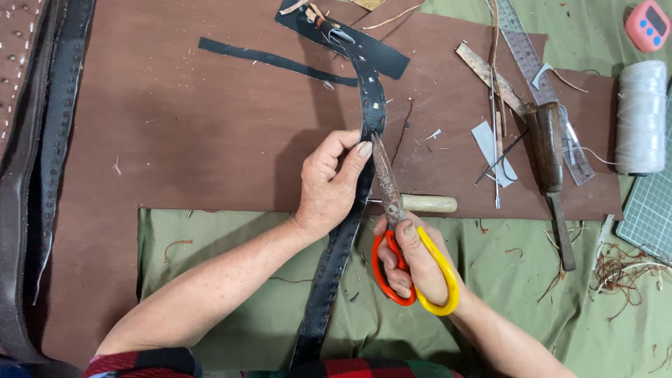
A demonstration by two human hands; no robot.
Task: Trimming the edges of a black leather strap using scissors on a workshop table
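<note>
Black leather strap (350, 210), pinched by left hand (329, 185); right hand (413, 262) grips scissors (392, 210), blades shut at its edge. Wooden-handled awl (428, 204) just behind; white thread spool (640, 115), pink timer (647, 24) far right.

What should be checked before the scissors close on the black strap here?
1. Left hand pinches the black strap beside the blades: ok.
2. Right hand sits in the handles of the scissors: ok.
3. Blade tips meet the strap's edge: ok.
4. Left thumb away from the blades: not ok, it lies right beside them.
5. Cut line marked on the strap: cannot tell.
6. Wooden-handled tool behind the scissors stays out of the way: ok.
</note>
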